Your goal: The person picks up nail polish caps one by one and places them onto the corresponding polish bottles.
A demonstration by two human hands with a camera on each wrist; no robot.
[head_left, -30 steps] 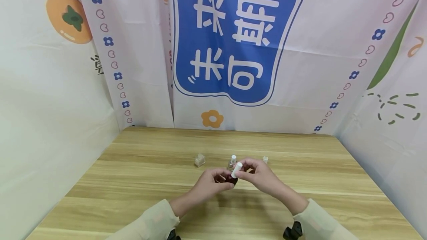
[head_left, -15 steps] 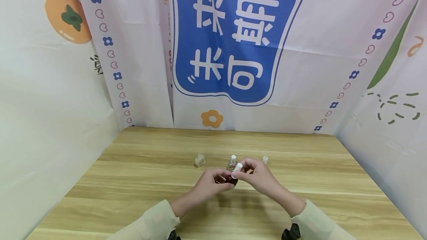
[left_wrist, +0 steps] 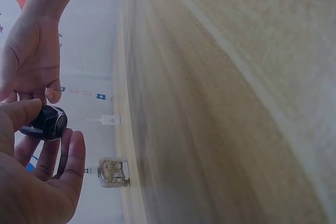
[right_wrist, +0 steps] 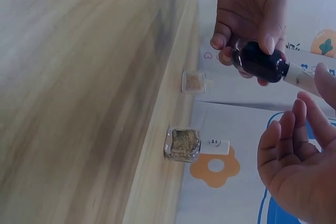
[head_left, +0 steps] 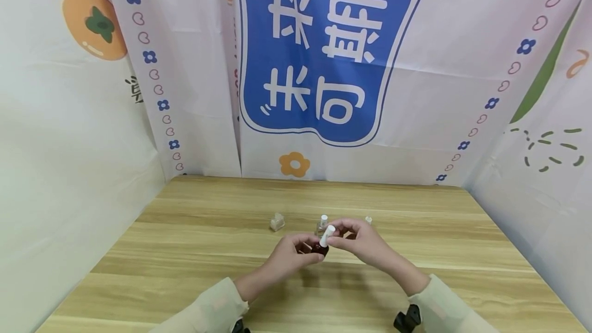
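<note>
My left hand (head_left: 288,257) holds a dark red nail polish bottle (right_wrist: 260,62) by its body, thumb on one side and fingers on the other. The white cap (head_left: 328,236) sits on the bottle's neck, tilted toward the right. With thumb and fingertips my right hand (head_left: 363,241) pinches that cap. Both hands are raised over the table, as the left wrist view shows. Just behind them stands a second nail polish bottle (right_wrist: 184,144) with gold glitter and a white cap, partly hidden by the right hand in the head view.
On the wooden table (head_left: 208,230), a small clear bottle (head_left: 277,222) with pale glitter stands uncapped to the left. Behind the right hand, a loose white cap (left_wrist: 110,120) stands with its brush upward. Printed cloth (head_left: 435,117) encloses the back and sides.
My right fingers slid down and left over the cap, then moved slightly back right, uncovering more of it. The left hand and the bottle stay nearly still.
</note>
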